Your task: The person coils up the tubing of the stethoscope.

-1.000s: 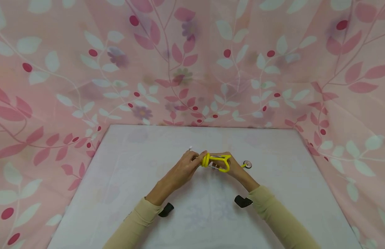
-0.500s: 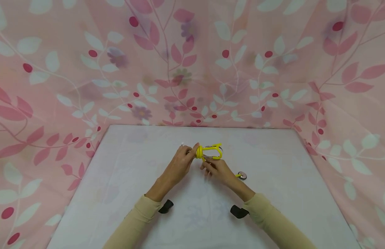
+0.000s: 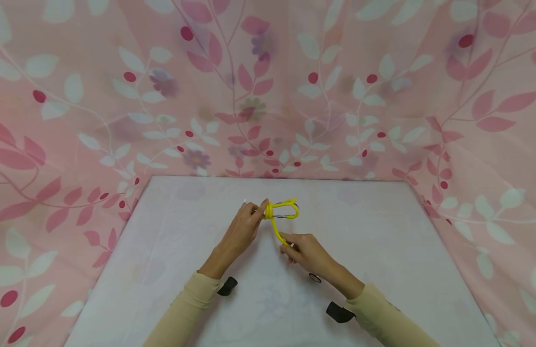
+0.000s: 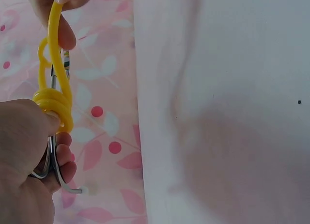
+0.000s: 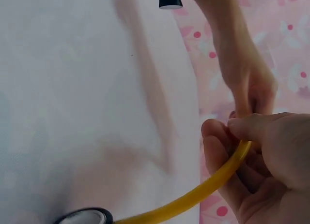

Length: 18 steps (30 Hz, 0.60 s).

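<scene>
A stethoscope with yellow tubing point(image 3: 280, 234) is held up over the table between both hands. My left hand point(image 3: 239, 226) grips it where the tubing is wound in a coil point(image 4: 52, 104) around the metal ear tubes point(image 4: 53, 158). One pale ear tip point(image 4: 85, 190) sticks out below those fingers in the left wrist view. Right of the coil, a yellow-and-metal loop point(image 3: 296, 210) points away from the left hand. My right hand point(image 3: 308, 250) pinches the free length of tubing between thumb and fingers. Past it, the tubing ends in a dark-rimmed round chest piece point(image 5: 85, 218).
A white-covered table point(image 3: 185, 202) lies beneath the hands. Pink leaf-patterned cloth point(image 3: 268, 96) rises behind it and along both sides. Black wrist devices point(image 3: 227, 286) show under the sleeves.
The right hand has moved from the looped end down toward me, drawing a length of tubing out from the coil. The left hand has shifted slightly left with the stethoscope.
</scene>
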Available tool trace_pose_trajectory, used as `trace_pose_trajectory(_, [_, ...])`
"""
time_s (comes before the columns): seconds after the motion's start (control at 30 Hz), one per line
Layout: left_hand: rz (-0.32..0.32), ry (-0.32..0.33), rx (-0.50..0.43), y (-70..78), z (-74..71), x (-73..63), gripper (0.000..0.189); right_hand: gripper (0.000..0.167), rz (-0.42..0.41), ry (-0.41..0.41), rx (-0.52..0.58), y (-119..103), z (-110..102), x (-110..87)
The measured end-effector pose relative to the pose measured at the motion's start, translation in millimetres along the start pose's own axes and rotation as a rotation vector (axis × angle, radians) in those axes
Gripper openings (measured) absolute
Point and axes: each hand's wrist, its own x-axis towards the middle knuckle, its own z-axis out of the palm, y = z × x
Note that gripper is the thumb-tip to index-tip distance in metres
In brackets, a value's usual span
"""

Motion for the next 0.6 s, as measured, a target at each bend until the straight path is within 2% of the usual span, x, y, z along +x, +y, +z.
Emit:
trace_pose_trajectory(0.1, [-0.001,-0.023,-0.004,-1.6,2.6,-0.9,0.059,0.04,-0.006,0.038,-0.071,-5,-3,-4.8])
trace_pose_trajectory(0.3, [-0.013,-0.071,0.01,-1.4,2.6,-1.4,0.057,0.023,-0.046,0.17,-0.265,-19,-16,-9.8])
trace_pose_trajectory(0.5, [-0.042,-0.107,0.043,-1.3,4.5,-3.1,0.057,0.022,-0.087,0.138,-0.381,-33,-37,-11.3])
trace_pose_trajectory(0.6, [-0.034,-0.118,0.043,1.0,7.8,-4.7,0.058,0.022,-0.126,0.146,-0.428,-36,-45,-9.4])
